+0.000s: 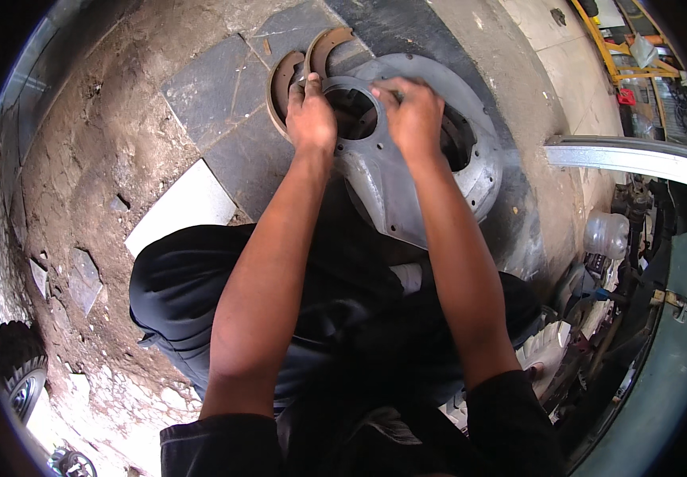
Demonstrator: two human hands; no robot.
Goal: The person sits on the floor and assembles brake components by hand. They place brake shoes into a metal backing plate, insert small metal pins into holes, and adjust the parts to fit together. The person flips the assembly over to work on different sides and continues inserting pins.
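Observation:
A grey metal housing (367,167) lies in front of me, with a wide round flange at its far right and a smaller raised ring around a dark opening. My left hand (312,118) grips the left side of that ring, its index finger pointing away from me. At the ring's right edge my right hand (415,115) is closed, thumb and fingers pinched; whatever is between them is too small to tell. Just left of the housing lie two curved brown brake shoes, one (278,89) beside my left fingers and the other (324,46) farther away.
Dark tiles (240,163) and rough dirt (89,159) make up the floor. A white tile (184,207) lies by my left knee. To the right are a metal rail (630,153), a clear plastic bottle (606,234) and a yellow frame (622,60). A tyre (21,366) stands lower left.

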